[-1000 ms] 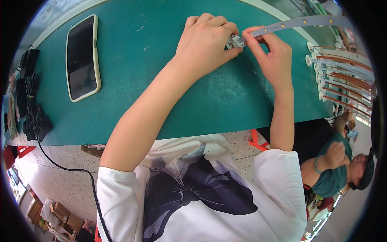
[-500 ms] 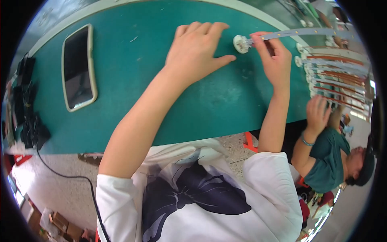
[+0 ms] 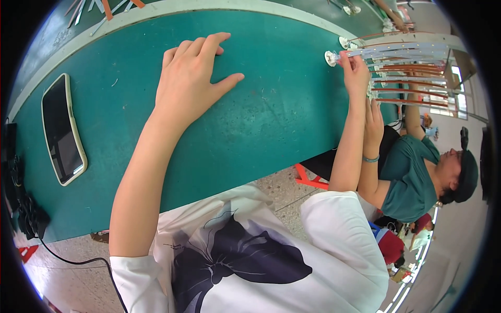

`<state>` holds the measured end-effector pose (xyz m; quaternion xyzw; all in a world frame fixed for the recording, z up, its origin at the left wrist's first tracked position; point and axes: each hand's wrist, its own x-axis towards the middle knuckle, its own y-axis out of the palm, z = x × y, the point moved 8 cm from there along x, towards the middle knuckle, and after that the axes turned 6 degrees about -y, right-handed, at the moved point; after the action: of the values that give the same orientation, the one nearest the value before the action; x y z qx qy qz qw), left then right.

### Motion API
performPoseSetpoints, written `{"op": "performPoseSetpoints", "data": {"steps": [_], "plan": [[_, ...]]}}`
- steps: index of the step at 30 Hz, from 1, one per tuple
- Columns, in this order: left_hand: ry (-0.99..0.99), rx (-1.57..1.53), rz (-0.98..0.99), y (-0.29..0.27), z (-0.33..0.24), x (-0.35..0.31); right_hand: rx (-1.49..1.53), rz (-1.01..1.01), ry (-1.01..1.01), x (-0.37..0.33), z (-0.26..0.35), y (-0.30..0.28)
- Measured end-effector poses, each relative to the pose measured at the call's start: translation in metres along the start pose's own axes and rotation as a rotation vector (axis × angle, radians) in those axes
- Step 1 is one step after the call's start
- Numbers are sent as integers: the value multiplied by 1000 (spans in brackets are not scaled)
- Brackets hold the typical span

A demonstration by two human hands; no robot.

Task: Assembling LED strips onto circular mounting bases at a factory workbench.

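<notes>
My right hand has reached to the far right of the green table. Its fingertips pinch a white LED strip with a round white end piece, which sticks out on the left of the fingers. The strip's length runs off to the right, among a row of similar white and brown strips, so its far end is hard to pick out. My left hand hovers or rests over the table on the left, palm down, thumb and fingers apart, nothing in it.
A phone in a pale case lies at the left, near black cables. More strips lie beyond the table's pale far edge. On the right sits a person in green, whose hand is close beside my right forearm.
My right hand has carried the LED strip rightward to the row of strips. The view has turned, and my left hand appears further left, still spread. The other person's hand appears closer to my forearm.
</notes>
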<state>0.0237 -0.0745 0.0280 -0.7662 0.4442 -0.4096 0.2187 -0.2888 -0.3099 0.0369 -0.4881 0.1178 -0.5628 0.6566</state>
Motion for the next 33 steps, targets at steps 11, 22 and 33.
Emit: {"op": "performPoseSetpoints", "data": {"steps": [11,22,33], "plan": [[-9,-44,1,0,0,-1,296,88,149,-9,-12,3],[-41,-40,-11,0,7,-3,254,-45,-162,-11,178,25],[-51,-14,-58,-3,3,0,43,350,-621,95,343,276]]}}
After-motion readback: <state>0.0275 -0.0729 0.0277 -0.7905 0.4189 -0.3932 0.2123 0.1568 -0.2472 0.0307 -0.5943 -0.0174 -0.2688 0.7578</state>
